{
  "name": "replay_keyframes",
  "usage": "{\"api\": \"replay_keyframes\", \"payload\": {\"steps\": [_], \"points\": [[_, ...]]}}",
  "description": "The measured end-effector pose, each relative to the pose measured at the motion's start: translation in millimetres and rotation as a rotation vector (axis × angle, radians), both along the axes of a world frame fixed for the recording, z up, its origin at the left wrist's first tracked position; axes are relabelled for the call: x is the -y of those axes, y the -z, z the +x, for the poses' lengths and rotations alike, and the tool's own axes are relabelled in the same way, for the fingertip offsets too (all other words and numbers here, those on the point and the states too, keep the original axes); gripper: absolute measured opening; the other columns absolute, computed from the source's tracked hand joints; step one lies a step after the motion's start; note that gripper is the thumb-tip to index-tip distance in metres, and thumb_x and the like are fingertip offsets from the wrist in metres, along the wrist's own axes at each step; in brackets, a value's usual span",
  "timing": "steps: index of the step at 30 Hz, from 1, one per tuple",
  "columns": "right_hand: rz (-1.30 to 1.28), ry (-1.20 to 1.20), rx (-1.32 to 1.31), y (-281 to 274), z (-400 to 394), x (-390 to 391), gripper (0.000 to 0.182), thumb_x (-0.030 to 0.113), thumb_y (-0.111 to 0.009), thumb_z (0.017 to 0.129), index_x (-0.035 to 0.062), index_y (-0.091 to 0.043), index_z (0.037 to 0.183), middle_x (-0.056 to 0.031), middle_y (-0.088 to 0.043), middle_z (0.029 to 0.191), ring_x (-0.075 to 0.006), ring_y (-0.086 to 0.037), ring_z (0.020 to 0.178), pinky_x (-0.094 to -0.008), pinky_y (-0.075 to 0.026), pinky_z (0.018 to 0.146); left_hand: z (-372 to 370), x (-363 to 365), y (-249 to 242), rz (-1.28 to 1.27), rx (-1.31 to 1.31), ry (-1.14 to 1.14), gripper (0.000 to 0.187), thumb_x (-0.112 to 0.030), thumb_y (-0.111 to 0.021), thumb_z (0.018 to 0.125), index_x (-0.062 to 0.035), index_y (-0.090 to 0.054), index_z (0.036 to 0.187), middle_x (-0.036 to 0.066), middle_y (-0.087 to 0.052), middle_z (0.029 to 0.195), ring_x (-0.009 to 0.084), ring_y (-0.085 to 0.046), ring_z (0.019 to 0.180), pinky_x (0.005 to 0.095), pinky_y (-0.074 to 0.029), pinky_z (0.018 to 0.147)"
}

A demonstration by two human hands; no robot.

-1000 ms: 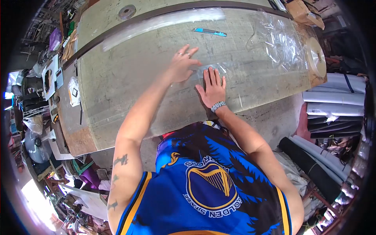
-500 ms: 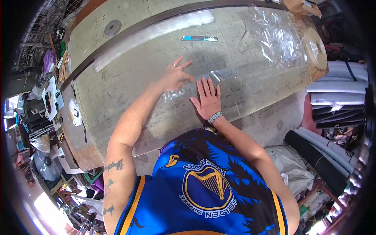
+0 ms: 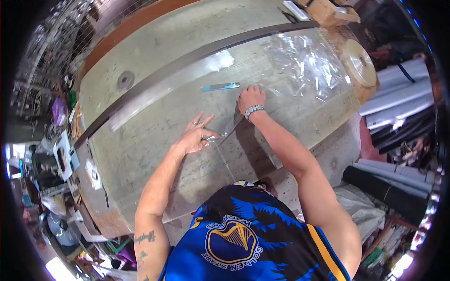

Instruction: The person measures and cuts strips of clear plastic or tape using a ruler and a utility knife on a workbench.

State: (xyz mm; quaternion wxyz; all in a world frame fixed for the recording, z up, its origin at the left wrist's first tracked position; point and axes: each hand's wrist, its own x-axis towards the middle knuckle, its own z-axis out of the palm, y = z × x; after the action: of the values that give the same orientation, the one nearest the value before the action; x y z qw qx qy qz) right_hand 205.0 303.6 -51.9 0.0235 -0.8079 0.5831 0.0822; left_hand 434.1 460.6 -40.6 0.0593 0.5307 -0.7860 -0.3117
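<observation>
My left hand [image 3: 194, 136] is over the worktable with thumb and index finger pinched on a strip of clear plastic film [image 3: 229, 126]. Its other fingers are spread. The strip slants up from there towards my right hand [image 3: 251, 99], whose fingers are curled closed at its far end; what lies inside them is mostly hidden. Just beyond, between the two hands, a blue utility knife [image 3: 221, 87] rests on the table. A large transparent sheet covers the tabletop [image 3: 140, 159] beneath my hands.
A long dark metal bar [image 3: 187, 56] crosses the table, with a folded clear strip [image 3: 173, 89] along it. Crumpled clear plastic [image 3: 309, 65] and a tape roll [image 3: 359, 62] lie at the right. A round disc [image 3: 125, 80] sits beyond the bar. Rolled material [image 3: 398, 96] is stacked beside the table.
My right hand has lifted from lying flat and moved away from my body, now curled closed. My left hand has shifted left and nearer me. The film between them is now drawn into a narrow strip.
</observation>
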Motion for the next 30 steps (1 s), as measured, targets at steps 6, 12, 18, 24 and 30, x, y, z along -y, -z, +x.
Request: {"api": "replay_keyframes", "payload": {"steps": [6, 12, 18, 24, 30], "points": [[0.010, 0.198, 0.210, -17, -99, -17, 0.036, 0.034, -0.070, 0.092, 0.0042, -0.066, 0.112, -0.0150, -0.064, 0.123, -0.0360, -0.062, 0.117, -0.0534, -0.056, 0.089, -3, 2, -12, 0.049, -0.001, -0.031, 0.053, -0.005, -0.083, 0.071, -0.0320, -0.077, 0.117, 0.005, -0.027, 0.170, 0.0425, -0.016, 0.157, 0.0545, -0.024, 0.125], [-0.200, 0.018, 0.555, -14, -50, 11, 0.023, 0.024, -0.067, 0.089, 0.0076, -0.070, 0.104, -0.0141, -0.065, 0.117, -0.0322, -0.063, 0.112, -0.0504, -0.054, 0.085, -11, 5, -15, 0.085, -0.011, -0.046, 0.055, -0.002, -0.085, 0.068, -0.0300, -0.078, 0.115, 0.006, -0.030, 0.170, 0.0413, -0.014, 0.158, 0.0528, -0.025, 0.125], [-0.352, -0.052, 0.560, 52, 7, 24, 0.029, 0.026, -0.074, 0.085, 0.0088, -0.068, 0.108, -0.0094, -0.062, 0.121, -0.0290, -0.054, 0.120, -0.0435, -0.045, 0.095, -7, 2, -9, 0.084, -0.017, -0.033, 0.057, -0.001, -0.087, 0.067, -0.0291, -0.078, 0.115, 0.005, -0.026, 0.171, 0.0409, -0.012, 0.158, 0.0525, -0.024, 0.126], [-0.262, -0.111, 0.470, 46, -28, 6, 0.030, 0.020, -0.073, 0.086, 0.0104, -0.066, 0.113, -0.0090, -0.067, 0.111, -0.0317, -0.061, 0.112, -0.0452, -0.049, 0.091, -6, 2, -6, 0.104, -0.005, -0.034, 0.058, -0.003, -0.087, 0.067, -0.0328, -0.078, 0.116, 0.005, -0.027, 0.171, 0.0387, -0.010, 0.159, 0.0492, -0.020, 0.128], [0.030, 0.017, 0.996, 0, -103, -38, 0.024, 0.013, -0.070, 0.090, 0.0066, -0.062, 0.111, -0.0147, -0.071, 0.084, -0.0335, -0.069, 0.075, -0.0458, -0.054, 0.067, -5, 2, -3, 0.098, -0.032, -0.050, 0.058, -0.005, -0.089, 0.066, -0.0330, -0.079, 0.116, 0.006, -0.028, 0.170, 0.0395, -0.011, 0.158, 0.0496, -0.022, 0.127]]}}
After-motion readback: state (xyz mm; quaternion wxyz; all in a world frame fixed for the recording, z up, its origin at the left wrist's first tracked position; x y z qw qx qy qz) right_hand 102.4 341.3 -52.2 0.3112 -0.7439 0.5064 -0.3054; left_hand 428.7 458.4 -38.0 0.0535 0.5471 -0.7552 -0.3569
